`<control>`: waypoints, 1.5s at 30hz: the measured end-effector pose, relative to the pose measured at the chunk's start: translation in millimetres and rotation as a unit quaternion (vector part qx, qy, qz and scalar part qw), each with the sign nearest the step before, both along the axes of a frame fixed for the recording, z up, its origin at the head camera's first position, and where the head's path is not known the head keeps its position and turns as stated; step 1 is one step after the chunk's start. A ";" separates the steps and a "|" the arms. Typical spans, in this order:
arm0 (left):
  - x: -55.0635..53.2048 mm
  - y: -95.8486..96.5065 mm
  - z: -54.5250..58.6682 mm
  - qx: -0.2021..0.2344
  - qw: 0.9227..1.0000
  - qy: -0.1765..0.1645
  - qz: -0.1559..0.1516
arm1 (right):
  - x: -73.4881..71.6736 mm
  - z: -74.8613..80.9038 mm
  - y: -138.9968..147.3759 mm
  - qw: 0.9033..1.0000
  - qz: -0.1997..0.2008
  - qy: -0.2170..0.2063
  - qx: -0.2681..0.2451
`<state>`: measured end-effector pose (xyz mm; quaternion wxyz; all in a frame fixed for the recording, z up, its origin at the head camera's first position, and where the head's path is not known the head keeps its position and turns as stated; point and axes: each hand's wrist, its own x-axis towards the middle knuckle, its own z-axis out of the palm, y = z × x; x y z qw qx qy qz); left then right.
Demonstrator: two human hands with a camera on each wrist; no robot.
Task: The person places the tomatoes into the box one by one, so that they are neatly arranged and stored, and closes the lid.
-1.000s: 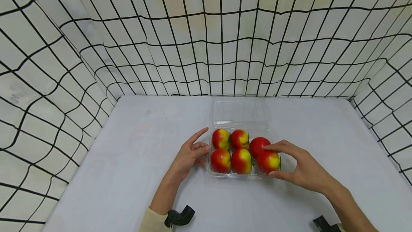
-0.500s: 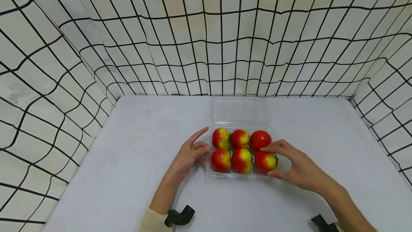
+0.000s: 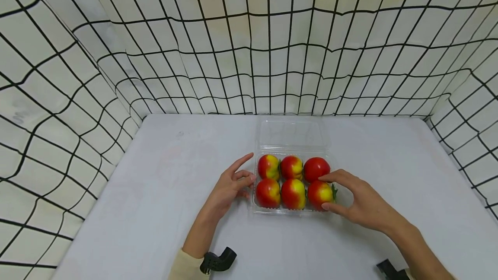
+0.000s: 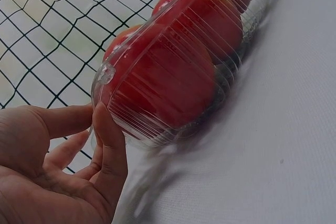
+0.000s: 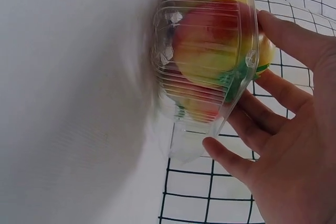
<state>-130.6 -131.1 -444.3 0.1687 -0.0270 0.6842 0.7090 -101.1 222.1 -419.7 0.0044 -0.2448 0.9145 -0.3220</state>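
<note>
A clear plastic box holds several red-and-yellow fruits in two rows, its hinged lid lying back behind it. My left hand is at the box's left side; in the left wrist view, thumb and fingers pinch the rim corner. At the right end, my right hand holds the front-right fruit between thumb and forefinger. Green leaves show on that fruit's right side. Behind it sits a mostly red fruit. In the right wrist view, part of the hand's grip is hidden behind the box wall.
A white tabletop lies under the box. Black netting over pale walls closes in the back and both sides. Black wrist mounts sit on both forearms.
The front-right fruit has moved left into line with its row, my right hand following it. The red fruit behind has shifted back. My left hand stays at the box's left side.
</note>
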 end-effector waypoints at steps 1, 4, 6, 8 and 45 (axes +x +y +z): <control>0.0 -0.1 -0.1 0.000 1.000 0.000 0.000 | -0.1 -0.5 0.0 1.000 0.000 0.002 0.000; 0.0 0.0 -0.5 0.002 1.000 0.000 -0.001 | -0.4 -0.2 0.7 1.000 -0.003 0.013 -0.006; -0.2 0.2 -0.8 0.003 1.000 0.000 -0.002 | -1.4 1.7 2.0 0.999 -0.016 0.028 -0.011; -0.5 0.4 -1.0 0.002 1.000 0.000 -0.001 | -3.9 5.0 3.9 0.998 -0.035 0.044 -0.019; -0.6 0.4 -2.0 -0.005 1.000 0.001 0.000 | -37.3 1.1 -3.5 0.996 -0.084 0.014 0.008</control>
